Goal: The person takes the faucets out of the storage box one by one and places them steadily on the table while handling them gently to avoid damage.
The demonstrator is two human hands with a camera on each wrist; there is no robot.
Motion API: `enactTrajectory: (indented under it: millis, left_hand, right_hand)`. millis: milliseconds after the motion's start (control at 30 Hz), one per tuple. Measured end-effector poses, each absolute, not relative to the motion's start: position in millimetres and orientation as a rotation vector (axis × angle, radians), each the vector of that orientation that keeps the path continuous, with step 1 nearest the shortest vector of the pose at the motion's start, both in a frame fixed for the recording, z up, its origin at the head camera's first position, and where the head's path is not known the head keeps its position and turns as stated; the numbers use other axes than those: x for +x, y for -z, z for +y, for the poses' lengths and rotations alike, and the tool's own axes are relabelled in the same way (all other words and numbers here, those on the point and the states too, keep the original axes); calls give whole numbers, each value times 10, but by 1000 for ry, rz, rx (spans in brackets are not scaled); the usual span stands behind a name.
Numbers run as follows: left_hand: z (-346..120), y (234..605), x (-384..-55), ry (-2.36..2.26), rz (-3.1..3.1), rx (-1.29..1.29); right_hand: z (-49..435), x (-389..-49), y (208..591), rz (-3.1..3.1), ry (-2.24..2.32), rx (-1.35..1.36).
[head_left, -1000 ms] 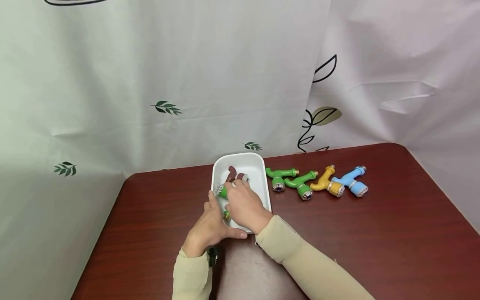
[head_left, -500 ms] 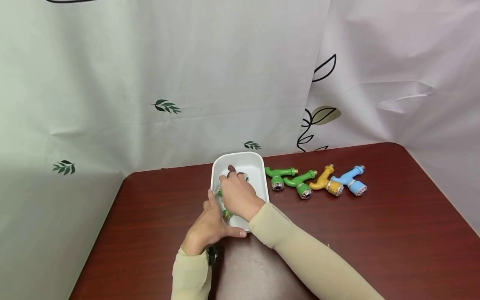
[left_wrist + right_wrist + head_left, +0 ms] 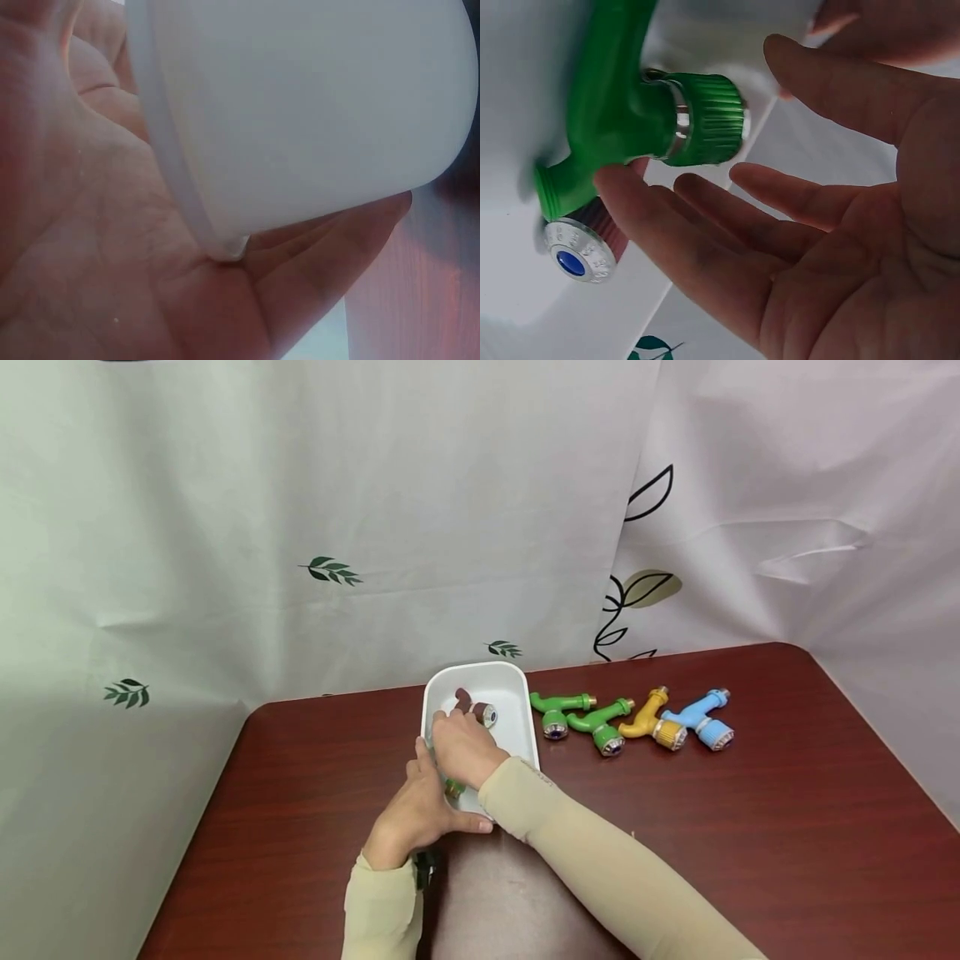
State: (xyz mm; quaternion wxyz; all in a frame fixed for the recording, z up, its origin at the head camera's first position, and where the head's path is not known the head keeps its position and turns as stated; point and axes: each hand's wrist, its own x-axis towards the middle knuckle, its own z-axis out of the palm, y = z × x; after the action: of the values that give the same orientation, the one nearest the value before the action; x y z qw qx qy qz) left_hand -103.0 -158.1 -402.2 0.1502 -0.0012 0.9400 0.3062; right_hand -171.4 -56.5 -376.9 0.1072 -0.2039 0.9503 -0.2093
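A white tray (image 3: pixel 517 718) stands near the table's back edge. My left hand (image 3: pixel 412 814) rests against its near left corner, fingers straight along the side and thumb along the near edge; in the left wrist view the tray's rim (image 3: pixel 169 150) lies against the palm. Inside the tray are a brown tap (image 3: pixel 486 715) and, nearer, a green tap (image 3: pixel 453 788), mostly hidden under my right hand (image 3: pixel 467 750). The right wrist view shows that hand's fingers spread beside the green tap (image 3: pixel 607 112), the index fingertip right at its body, the thumb apart from it.
Right of the tray, a row of taps lies on the dark red table (image 3: pixel 675 835): two green taps (image 3: pixel 555 714) (image 3: pixel 603 727), a yellow tap (image 3: pixel 652 722) and a light blue tap (image 3: pixel 701 718). A pale curtain (image 3: pixel 420 527) with leaf prints hangs behind the table.
My right hand has moved left inside the tray, over the green tap, uncovering more of the brown tap. My left hand has stayed at the tray's corner.
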Motion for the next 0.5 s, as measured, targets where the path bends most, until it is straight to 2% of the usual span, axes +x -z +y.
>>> enactTrajectory:
  millis: [500]
  left_hand:
    - [-1588,4021,-1035,-870,2707,10]
  right_hand:
    - [-639,-1809,3929,2811,594,-578]
